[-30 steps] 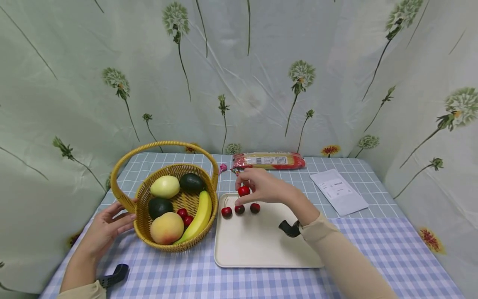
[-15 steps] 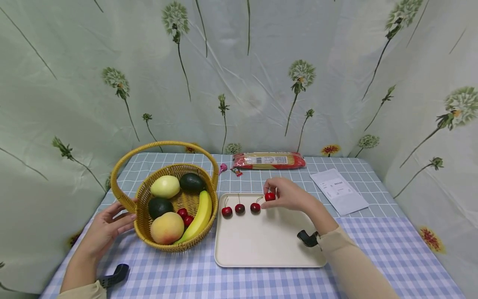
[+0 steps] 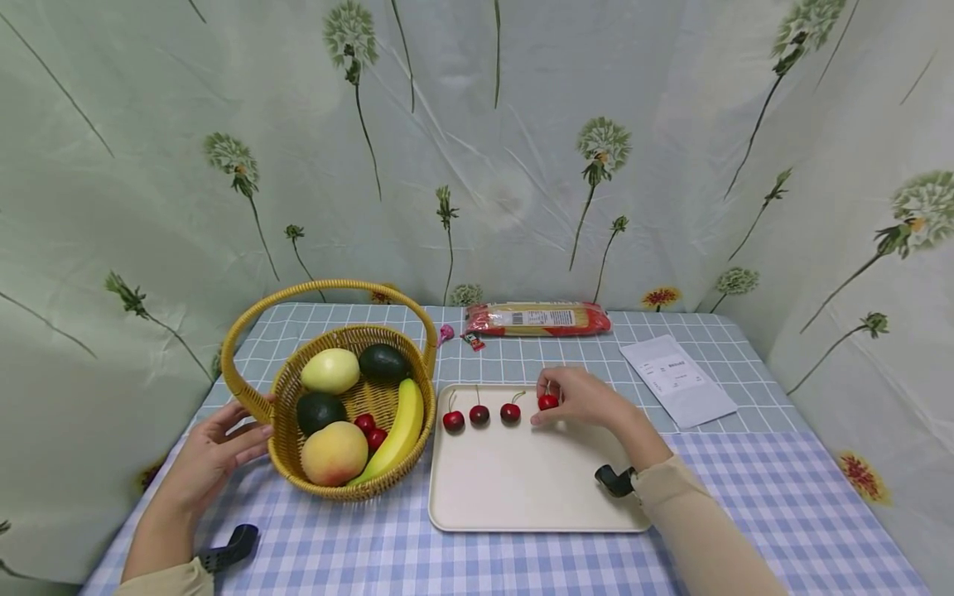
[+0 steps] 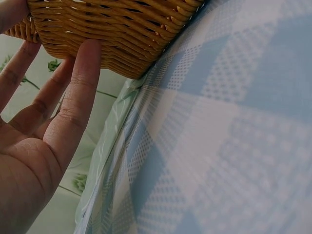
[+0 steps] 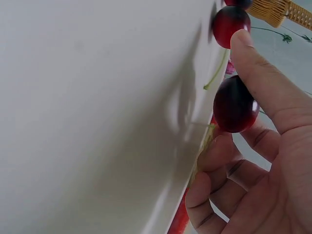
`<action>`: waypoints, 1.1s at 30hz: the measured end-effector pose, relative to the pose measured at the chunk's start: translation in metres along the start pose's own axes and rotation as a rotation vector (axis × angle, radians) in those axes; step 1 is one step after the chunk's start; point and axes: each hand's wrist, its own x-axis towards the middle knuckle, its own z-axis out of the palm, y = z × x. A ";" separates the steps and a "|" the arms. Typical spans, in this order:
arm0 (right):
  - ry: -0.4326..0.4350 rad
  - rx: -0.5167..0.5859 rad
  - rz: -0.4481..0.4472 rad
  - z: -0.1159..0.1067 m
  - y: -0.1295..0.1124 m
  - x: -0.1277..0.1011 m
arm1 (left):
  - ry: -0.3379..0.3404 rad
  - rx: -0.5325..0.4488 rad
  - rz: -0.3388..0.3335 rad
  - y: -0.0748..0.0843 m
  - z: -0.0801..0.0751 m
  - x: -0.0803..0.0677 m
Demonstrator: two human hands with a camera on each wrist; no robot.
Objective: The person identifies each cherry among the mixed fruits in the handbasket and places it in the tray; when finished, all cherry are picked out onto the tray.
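My right hand (image 3: 557, 399) pinches a red cherry (image 3: 547, 402) against the cream tray (image 3: 522, 488), at the right end of a row of three cherries (image 3: 479, 415). In the right wrist view my thumb (image 5: 258, 73) lies over this cherry (image 5: 235, 105), with the neighbouring cherry (image 5: 229, 23) just beyond. My left hand (image 3: 249, 434) rests with straight fingers (image 4: 80, 83) on the left wall of the wicker basket (image 4: 112, 29). The basket (image 3: 279, 414) holds a banana (image 3: 398, 430), a peach (image 3: 334, 454), two avocados, a pale green fruit and two more cherries (image 3: 368, 429).
A packet of noodles (image 3: 537, 319) lies at the back of the checked tablecloth. A white paper slip (image 3: 674, 381) lies right of the tray. Two small wrapped sweets (image 3: 458, 337) sit behind the tray. A flowered curtain closes in the back and sides.
My right hand carried the cherry from above the row to the right and down onto the tray beside the third cherry. The left hand and basket stayed still.
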 end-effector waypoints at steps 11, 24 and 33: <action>-0.040 -0.041 0.011 0.010 -0.002 0.006 | 0.003 -0.011 0.001 0.002 0.000 0.001; -0.037 -0.098 0.040 0.015 -0.011 0.002 | 0.017 -0.003 -0.041 0.003 0.000 0.002; -0.039 -0.045 0.041 0.012 -0.007 -0.003 | 0.025 0.001 -0.040 0.001 0.000 0.001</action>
